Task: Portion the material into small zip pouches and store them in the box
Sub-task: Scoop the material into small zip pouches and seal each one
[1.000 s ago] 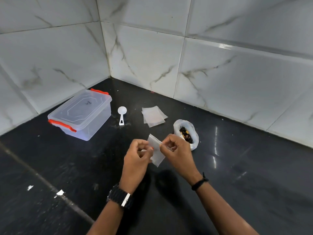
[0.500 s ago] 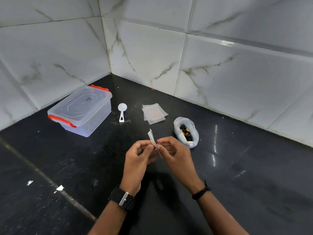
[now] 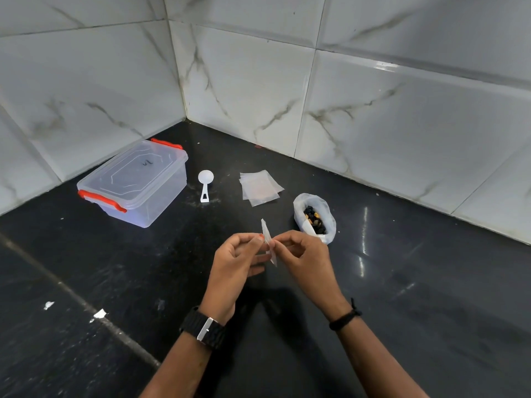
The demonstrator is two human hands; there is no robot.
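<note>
We pinch a small translucent zip pouch (image 3: 268,241) edge-on between both hands, left hand (image 3: 234,267) and right hand (image 3: 306,259) each clamped on it above the black counter (image 3: 86,282). The clear lidded plastic box with red latches (image 3: 135,182) (lid on) sits far left, beside the white plastic scoop (image 3: 205,185), spare pouches (image 3: 260,186) and the white bag of dark pieces (image 3: 316,218)

A black countertop (image 3: 86,282) meets white marble-patterned wall tiles (image 3: 373,110) at a corner.
</note>
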